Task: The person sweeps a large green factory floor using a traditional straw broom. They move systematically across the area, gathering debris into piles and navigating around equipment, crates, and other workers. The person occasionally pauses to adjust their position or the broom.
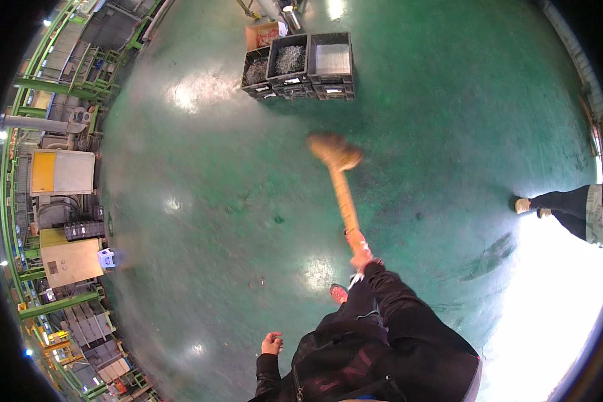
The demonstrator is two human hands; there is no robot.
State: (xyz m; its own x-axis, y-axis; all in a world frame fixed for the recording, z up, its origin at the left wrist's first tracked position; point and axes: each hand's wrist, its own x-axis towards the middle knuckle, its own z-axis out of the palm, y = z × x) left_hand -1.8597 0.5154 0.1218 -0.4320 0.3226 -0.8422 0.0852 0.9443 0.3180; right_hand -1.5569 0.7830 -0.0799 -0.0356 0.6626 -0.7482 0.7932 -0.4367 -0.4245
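Long-handled tool reaches out over the middle of the floor, its pale tan shaft straight and slender, its brown head wider, lumpy and smeared by blur, so that its exact shape and material cannot be told. The right hand is closed around the near end of the shaft. The left hand hangs low beside the body, fingers loosely curled, with nothing visible in it. Both sleeves are dark, and a red shoe shows below the right hand.

Beyond the tool's head, well apart from it, black plastic crates stand in stacks: two open tops hold heaps of small greyish pieces, the right one something pale and flat. A brown cardboard box sits behind them, near a shiny metal cylinder. Off to the right stands another person in dark trousers and tan shoes.

Along the left runs machinery framed by green rails, with a yellow-and-grey cabinet, a tan panel and a small blue-and-white stool.

The floor is smooth, glossy green, scuffed in places, streaked with reflections and washed white by glare at lower right.
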